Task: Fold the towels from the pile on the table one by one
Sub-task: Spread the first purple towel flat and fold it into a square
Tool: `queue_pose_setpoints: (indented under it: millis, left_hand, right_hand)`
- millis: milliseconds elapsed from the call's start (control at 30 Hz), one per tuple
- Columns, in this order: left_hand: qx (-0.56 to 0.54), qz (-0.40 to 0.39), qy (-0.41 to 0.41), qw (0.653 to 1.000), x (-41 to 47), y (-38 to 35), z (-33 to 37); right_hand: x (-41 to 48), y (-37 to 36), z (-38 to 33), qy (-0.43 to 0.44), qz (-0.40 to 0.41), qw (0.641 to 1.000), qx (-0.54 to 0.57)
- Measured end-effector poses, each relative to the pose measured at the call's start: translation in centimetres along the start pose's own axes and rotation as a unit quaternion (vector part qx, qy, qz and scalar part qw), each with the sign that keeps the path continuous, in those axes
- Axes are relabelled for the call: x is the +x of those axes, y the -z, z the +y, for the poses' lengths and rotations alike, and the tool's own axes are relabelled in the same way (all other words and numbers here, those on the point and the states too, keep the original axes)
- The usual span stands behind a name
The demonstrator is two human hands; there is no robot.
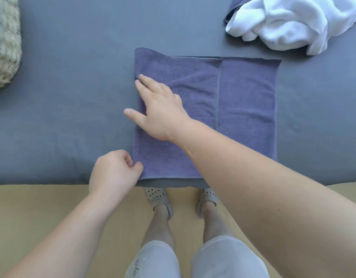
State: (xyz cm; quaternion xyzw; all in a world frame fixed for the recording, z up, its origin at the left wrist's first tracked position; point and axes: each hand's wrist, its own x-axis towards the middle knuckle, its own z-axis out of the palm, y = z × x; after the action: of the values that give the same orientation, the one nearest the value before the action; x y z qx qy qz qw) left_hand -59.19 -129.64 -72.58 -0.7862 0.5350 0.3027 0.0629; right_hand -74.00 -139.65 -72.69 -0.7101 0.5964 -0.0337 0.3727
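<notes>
Purple towel [243, 109], partly folded, lies flat at the near edge of the table [72, 77]. Right hand [161, 111], fingers straight, presses its left side; left hand [115, 173] pinches the near-left corner. The pile [293, 23] lies far right. Likely next: another fold, keeping the edges aligned.
</notes>
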Motion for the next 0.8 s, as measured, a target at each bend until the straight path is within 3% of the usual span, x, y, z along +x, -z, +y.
queue_pose_setpoints:
  millis: [100,200,433,567,700,800]
  left_hand:
    - [0.001,0.018,0.003,1.000,0.1,0.9,-1.5]
    - [-0.026,0.033,-0.036,0.998,-0.8,0.7,-1.2]
    - [-0.052,-0.010,-0.231,0.972,-3.4,-3.2,4.2]
    - [-0.035,-0.029,-0.309,0.950,-4.6,-6.1,7.7]
    - [-0.024,-0.052,-0.295,0.954,-5.0,-8.0,9.5]
    - [-0.024,-0.021,-0.274,0.961,-4.9,-8.9,9.6]
  right_hand:
    - [0.1,-0.5,-0.6,0.034,-0.010,0.999,0.023]
    - [-0.3,-0.3,0.9,0.025,0.049,0.997,0.046]
    - [-2.6,2.6,9.3,-0.127,0.206,0.969,0.038]
    - [-3.7,3.7,13.3,-0.165,0.157,0.973,0.029]
    - [-4.3,3.9,14.5,-0.134,0.113,0.984,0.022]
    - [-4.2,4.4,14.3,-0.128,0.100,0.987,0.022]
